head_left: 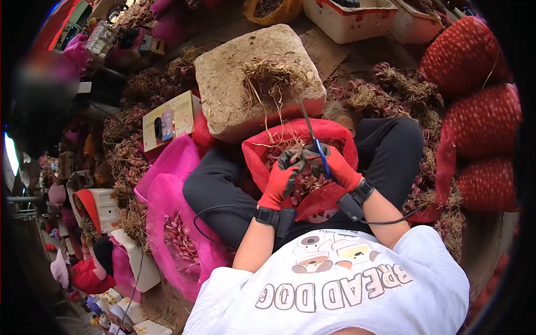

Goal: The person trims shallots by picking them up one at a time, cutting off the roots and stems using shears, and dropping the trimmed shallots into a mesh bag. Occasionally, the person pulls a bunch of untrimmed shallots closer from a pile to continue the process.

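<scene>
My right hand (337, 164), in a red and dark glove, grips blue-handled scissors (317, 146) whose blades point up and away from me. Beside it, my left hand (283, 177), gloved alike, is closed around shallots with dry stalks; the glove mostly hides them. Both hands are over an open red mesh bag (258, 146) between my legs, with loose shallots (304, 187) inside. Just beyond the bag stands a worn foam block (223, 84) with a clump of dry stalks (273, 72) on top, some strands hanging down its near side.
A pink mesh bag (162, 223) of shallots lies to the left. Full red mesh sacks (474, 123) are stacked at the right. Bunches of dried shallots (379, 95) cover the floor around me. Foam boxes (352, 22) stand at the back. Other people (86, 273) sit at far left.
</scene>
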`<state>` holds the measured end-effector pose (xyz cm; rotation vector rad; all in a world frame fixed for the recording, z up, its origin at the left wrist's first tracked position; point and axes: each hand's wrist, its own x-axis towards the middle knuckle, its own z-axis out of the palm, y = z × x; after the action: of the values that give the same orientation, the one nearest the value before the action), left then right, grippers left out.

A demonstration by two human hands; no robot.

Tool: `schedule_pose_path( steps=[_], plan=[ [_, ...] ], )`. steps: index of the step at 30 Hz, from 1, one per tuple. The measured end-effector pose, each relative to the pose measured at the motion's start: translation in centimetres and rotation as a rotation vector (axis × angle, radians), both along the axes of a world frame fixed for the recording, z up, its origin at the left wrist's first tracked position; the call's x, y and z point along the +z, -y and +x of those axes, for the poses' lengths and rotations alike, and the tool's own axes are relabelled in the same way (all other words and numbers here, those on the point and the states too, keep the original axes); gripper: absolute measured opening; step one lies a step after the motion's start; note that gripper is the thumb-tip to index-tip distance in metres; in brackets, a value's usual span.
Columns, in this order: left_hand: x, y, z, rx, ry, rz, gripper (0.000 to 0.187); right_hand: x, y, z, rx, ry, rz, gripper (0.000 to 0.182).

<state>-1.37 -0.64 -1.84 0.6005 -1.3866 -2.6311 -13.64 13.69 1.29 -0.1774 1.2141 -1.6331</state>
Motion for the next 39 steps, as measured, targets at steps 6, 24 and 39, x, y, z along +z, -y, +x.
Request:
schedule_pose_path(
  steps=[6,24,39],
  plan=[
    [0.4,-2.7,2.0,-0.099,0.324,-0.616,0.04,-2.1,-1.3,1.1,-0.142,-0.207,0.059,0.023],
    [-3.5,-0.6,2.7,0.085,0.297,-0.19,0.019,-1.5,-3.8,-1.1,0.085,-0.667,0.403,0.033],
    [-9.3,0.4,2.2,0.234,0.263,-0.236,0.024,-0.8,-4.9,1.2,0.437,-0.922,0.615,0.038]
  ],
)
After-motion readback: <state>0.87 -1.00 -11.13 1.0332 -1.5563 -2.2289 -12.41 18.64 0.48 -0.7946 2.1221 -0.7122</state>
